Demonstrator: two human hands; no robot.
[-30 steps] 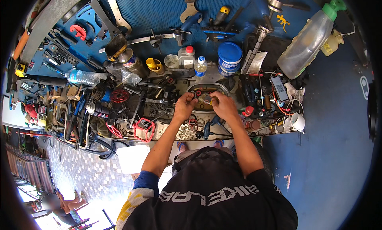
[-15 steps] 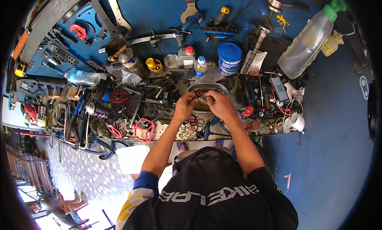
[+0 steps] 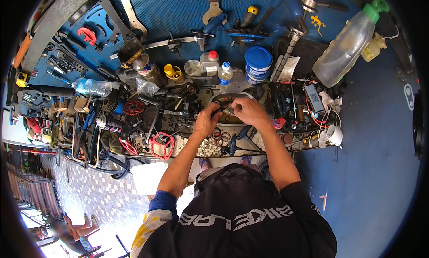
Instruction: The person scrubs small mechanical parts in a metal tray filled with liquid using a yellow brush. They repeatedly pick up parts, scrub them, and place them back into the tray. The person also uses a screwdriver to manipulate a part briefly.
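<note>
My left hand point(image 3: 206, 120) is closed, pinching a small dark part point(image 3: 221, 108) that looks round; the fingers partly hide it. Just to its right, my right hand point(image 3: 250, 111) has its fingertips pressed together beside that part. Anything in that pinch is too small to make out. Both hands are over a shallow metal pan point(image 3: 229, 94) with rounded ends and brownish liquid in it. Several rings point(image 3: 218, 137) lie on the bench nearer to me, next to blue-handled tools point(image 3: 233, 146).
Red pedals point(image 3: 161, 145), a red chainring point(image 3: 133, 108) and loose hardware crowd the bench's left. Behind the pan stand a small bottle point(image 3: 225, 74) and a blue tub point(image 3: 258, 65). To the right are a phone point(image 3: 314, 98) and a white cup point(image 3: 333, 135). A person point(image 3: 67, 235) sits far left.
My right hand has drawn slightly to the right, away from the dark part, and its fingers have curled in. My left hand has turned a little, still gripping the part.
</note>
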